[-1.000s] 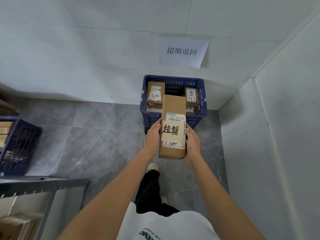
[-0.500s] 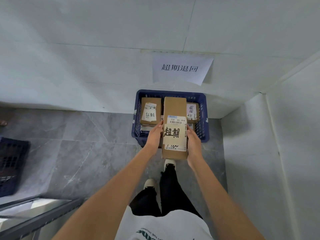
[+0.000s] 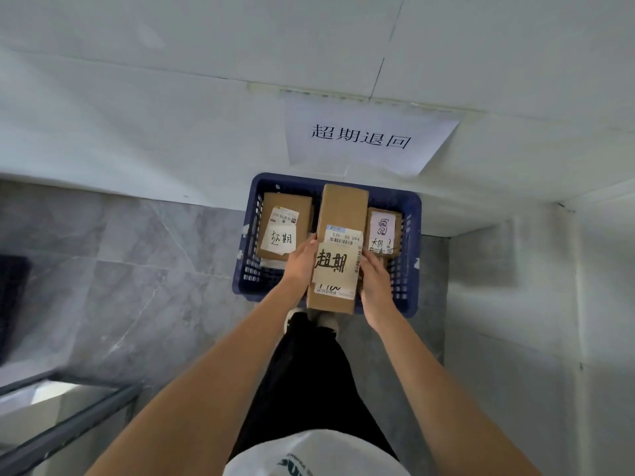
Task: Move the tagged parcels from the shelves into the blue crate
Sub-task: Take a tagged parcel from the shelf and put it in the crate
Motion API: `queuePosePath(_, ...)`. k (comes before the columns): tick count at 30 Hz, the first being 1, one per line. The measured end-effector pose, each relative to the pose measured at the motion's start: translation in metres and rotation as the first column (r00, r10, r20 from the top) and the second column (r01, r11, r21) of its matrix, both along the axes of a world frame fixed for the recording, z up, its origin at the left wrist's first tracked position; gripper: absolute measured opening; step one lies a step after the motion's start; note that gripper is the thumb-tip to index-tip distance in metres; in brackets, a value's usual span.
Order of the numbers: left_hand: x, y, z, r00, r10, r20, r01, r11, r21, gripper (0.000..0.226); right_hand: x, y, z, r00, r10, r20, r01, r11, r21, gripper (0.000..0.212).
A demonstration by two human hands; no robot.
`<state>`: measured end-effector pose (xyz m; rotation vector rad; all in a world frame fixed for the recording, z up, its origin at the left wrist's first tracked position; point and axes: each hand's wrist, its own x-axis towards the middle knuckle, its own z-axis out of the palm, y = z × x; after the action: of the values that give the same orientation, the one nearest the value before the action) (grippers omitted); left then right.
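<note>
I see bare forearms, black trousers (image 3: 309,389), a white shirt (image 3: 316,455) with green lettering, and pale shoes (image 3: 326,319).

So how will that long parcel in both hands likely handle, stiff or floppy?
Probably stiff: the long parcel keeps straight edges between the left hand and right hand. Flat faces suggest it won't roll. Held at its sides, it seems light.

Brown parcel (image 3: 338,247), blue crate (image 3: 410,242), grey marbled floor (image 3: 137,269).

Both arms outstretched; left grip (image 3: 299,266), right grip (image 3: 375,283) clamped inward.
</note>
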<state>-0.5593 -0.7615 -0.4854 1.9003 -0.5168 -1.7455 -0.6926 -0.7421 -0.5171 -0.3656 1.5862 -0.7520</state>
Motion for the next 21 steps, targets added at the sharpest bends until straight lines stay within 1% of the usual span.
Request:
queuePosePath(2, 0.001, -0.012, -0.025, 1.000, 0.005, -0.007, -0.004, 1.000, 0.023, 0.043, 0.000, -0.014, -0.021, 1.000, 0.003, 0.017, -0.003, 1.000, 0.024, 0.035)
queuePosePath(6, 0.003, -0.033, -0.084, 1.000, -0.009, 0.011, 0.009, 0.998, 0.059, 0.041, 0.000, -0.043, -0.076, 0.998, -0.002, 0.059, -0.001, 0.999, 0.053, 0.030)
queuePosePath(10, 0.009, -0.049, -0.141, 1.000, -0.005, 0.026, 0.002, 0.994, 0.106, 0.034, 0.010, -0.060, -0.125, 0.999, -0.008, 0.045, 0.004, 0.996, 0.094, 0.033)
queuePosePath(12, 0.014, -0.055, -0.167, 0.999, -0.020, 0.033, 0.016, 0.993, 0.115, 0.040, 0.016, -0.068, -0.147, 0.999, -0.021, 0.044, 0.016, 0.994, 0.106, 0.033)
queuePosePath(14, 0.018, -0.061, -0.191, 0.998, -0.050, 0.044, 0.043, 0.990, 0.135, 0.046, 0.020, -0.075, -0.164, 1.000, 0.000, 0.028, -0.004, 0.993, 0.120, 0.032)
queuePosePath(18, 0.020, -0.067, -0.210, 0.992, -0.096, 0.083, 0.080, 0.981, 0.174, 0.048, 0.024, -0.081, -0.198, 0.999, 0.011, -0.039, -0.006, 0.992, 0.125, 0.032)
queuePosePath(21, 0.011, -0.061, -0.209, 0.979, -0.174, 0.106, 0.157, 0.976, 0.148, 0.048, 0.023, -0.079, -0.213, 0.998, -0.025, -0.053, 0.032, 0.991, 0.129, 0.033)
